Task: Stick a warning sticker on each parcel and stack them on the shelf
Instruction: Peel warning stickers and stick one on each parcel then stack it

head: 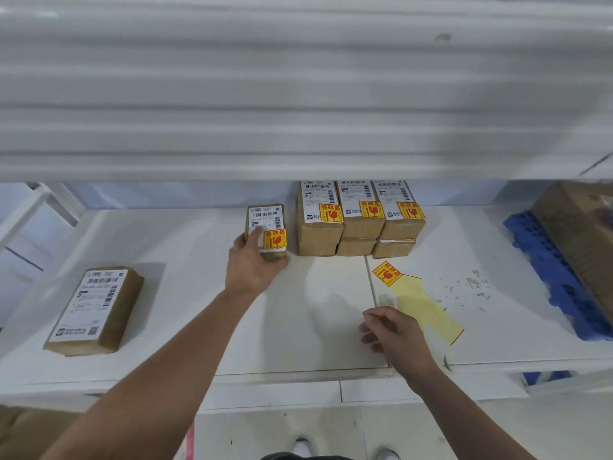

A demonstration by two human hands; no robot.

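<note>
Head view: the stack of stickered parcels (358, 217) at the back of the shelf (199, 247) serves as landmark. Just left of that stack, apart by a narrow gap, stands the held parcel (267, 224), already bearing its warning sticker. The left hand (252, 263) grips its near end, thumb on the label and fingers curled under the right side. Its long axis runs front to back, parallel to the stacked parcels, so the placement looks like a short shift rightward from the fingers.

Well left of the stack lies the bare parcel (96, 310), nearer the left hand. In front of the stack and slightly right lies the sticker sheet (421, 303) with one sticker (387, 274). The right hand (394, 333) hovers at its near edge, fingers loosely curled, apparently empty.
</note>
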